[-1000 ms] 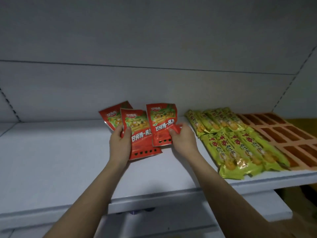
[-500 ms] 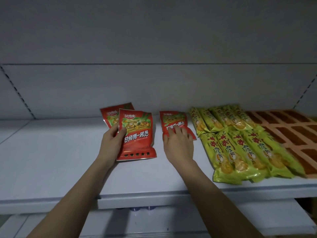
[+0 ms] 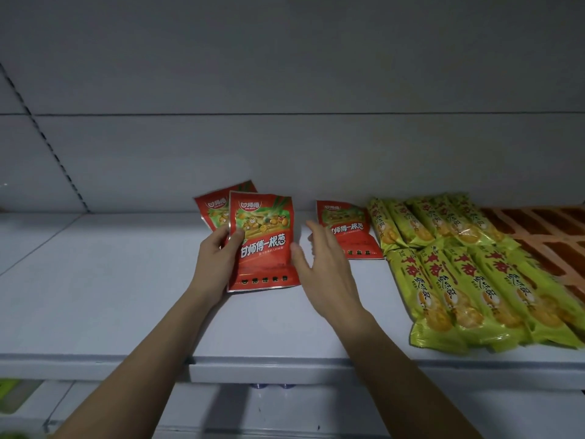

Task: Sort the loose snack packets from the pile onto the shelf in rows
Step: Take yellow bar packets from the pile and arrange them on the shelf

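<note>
- The left hand (image 3: pixel 218 264) pinches two overlapping red packets at their left edge, thumb on the face of the front red packet (image 3: pixel 262 242); the rear red packet (image 3: pixel 215 209) peeks out behind it, up and to the left.
- The right hand (image 3: pixel 329 264) hangs between the packets with fingers spread and relaxed, gripping nothing, its thumb close to the front packet's right edge.
- A third red packet (image 3: pixel 346 228) lies flat on the white shelf (image 3: pixel 110 296), just beside the green packets (image 3: pixel 474 274), which sit in two neat rows.
- Orange packets (image 3: pixel 550 229) fill the far right of the shelf.
- Risk: the glossy film looks slippery, so the rear packet could slide out of the one-sided pinch when the front one is pulled away.
- Risk: setting the next packet too near the laid one could overlap it or nudge it into the green rows, spoiling the line.
- Risk: the hand's forearm crosses low over the shelf and could drag the laid packet askew.
</note>
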The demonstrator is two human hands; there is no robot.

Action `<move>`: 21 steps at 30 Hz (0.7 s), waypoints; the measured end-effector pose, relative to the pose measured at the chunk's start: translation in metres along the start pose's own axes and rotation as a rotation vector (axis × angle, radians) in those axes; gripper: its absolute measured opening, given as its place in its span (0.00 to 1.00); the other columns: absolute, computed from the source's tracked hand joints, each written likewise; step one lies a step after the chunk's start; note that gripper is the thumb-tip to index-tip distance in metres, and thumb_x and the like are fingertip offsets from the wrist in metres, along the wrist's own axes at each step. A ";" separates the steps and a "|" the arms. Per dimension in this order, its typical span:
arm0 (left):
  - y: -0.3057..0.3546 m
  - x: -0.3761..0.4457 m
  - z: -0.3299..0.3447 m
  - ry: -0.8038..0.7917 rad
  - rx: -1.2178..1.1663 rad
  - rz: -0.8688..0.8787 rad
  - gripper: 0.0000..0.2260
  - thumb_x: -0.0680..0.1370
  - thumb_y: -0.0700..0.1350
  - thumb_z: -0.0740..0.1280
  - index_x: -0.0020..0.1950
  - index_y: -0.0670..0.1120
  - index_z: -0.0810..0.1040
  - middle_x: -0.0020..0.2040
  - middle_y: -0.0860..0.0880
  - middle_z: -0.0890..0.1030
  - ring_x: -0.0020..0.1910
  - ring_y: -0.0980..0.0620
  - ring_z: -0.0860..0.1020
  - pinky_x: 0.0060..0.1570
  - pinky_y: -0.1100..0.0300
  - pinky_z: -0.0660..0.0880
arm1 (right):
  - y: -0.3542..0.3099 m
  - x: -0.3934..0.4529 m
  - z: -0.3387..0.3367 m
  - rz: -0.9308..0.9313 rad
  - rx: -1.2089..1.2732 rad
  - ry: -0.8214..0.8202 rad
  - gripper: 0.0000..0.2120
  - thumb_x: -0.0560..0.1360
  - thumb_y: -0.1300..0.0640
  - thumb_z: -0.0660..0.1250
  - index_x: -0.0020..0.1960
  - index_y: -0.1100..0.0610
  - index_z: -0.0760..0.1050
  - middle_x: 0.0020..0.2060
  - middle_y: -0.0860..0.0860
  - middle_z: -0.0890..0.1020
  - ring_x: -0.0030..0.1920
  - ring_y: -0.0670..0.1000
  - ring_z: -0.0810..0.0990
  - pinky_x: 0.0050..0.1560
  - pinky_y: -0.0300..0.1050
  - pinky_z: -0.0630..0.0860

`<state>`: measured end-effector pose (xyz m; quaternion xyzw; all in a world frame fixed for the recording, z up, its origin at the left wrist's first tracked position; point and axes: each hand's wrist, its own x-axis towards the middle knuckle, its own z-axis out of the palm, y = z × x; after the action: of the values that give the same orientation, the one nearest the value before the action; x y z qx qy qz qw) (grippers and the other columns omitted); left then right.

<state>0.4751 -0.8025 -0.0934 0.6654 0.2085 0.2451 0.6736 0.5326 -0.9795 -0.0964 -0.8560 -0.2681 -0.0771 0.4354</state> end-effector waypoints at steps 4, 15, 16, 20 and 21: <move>0.000 0.000 -0.001 -0.028 -0.065 0.009 0.06 0.82 0.46 0.66 0.56 0.45 0.80 0.51 0.45 0.85 0.48 0.44 0.86 0.44 0.53 0.83 | -0.007 -0.003 0.007 -0.007 0.120 -0.226 0.31 0.78 0.44 0.66 0.76 0.40 0.55 0.66 0.45 0.68 0.63 0.47 0.75 0.59 0.50 0.80; 0.006 0.010 -0.017 0.545 -0.247 0.162 0.05 0.82 0.40 0.64 0.53 0.47 0.79 0.48 0.51 0.80 0.41 0.59 0.81 0.35 0.70 0.76 | -0.002 0.016 0.016 -0.069 -0.316 0.095 0.23 0.79 0.50 0.67 0.72 0.51 0.67 0.71 0.54 0.67 0.71 0.55 0.66 0.67 0.54 0.72; 0.005 0.011 -0.019 0.569 -0.276 0.154 0.05 0.83 0.40 0.64 0.53 0.47 0.79 0.48 0.52 0.80 0.40 0.60 0.82 0.34 0.70 0.76 | -0.002 0.012 0.017 -0.144 -0.371 0.098 0.20 0.79 0.51 0.67 0.70 0.53 0.71 0.69 0.54 0.70 0.69 0.55 0.68 0.66 0.55 0.74; 0.002 0.016 -0.018 0.513 -0.258 0.124 0.06 0.82 0.39 0.64 0.51 0.48 0.79 0.49 0.50 0.81 0.45 0.54 0.82 0.37 0.65 0.78 | 0.002 0.000 0.022 -0.309 -0.472 -0.105 0.17 0.81 0.50 0.60 0.68 0.53 0.75 0.67 0.50 0.74 0.68 0.52 0.70 0.67 0.52 0.71; 0.001 0.016 -0.016 0.477 -0.246 0.120 0.06 0.82 0.40 0.64 0.51 0.48 0.79 0.50 0.50 0.80 0.47 0.53 0.82 0.38 0.65 0.78 | 0.004 0.000 0.023 -0.288 -0.483 -0.161 0.19 0.82 0.49 0.57 0.70 0.53 0.73 0.70 0.50 0.72 0.70 0.52 0.67 0.69 0.52 0.68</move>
<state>0.4779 -0.7797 -0.0918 0.5132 0.2904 0.4579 0.6653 0.5322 -0.9633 -0.1133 -0.8913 -0.3945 -0.1315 0.1809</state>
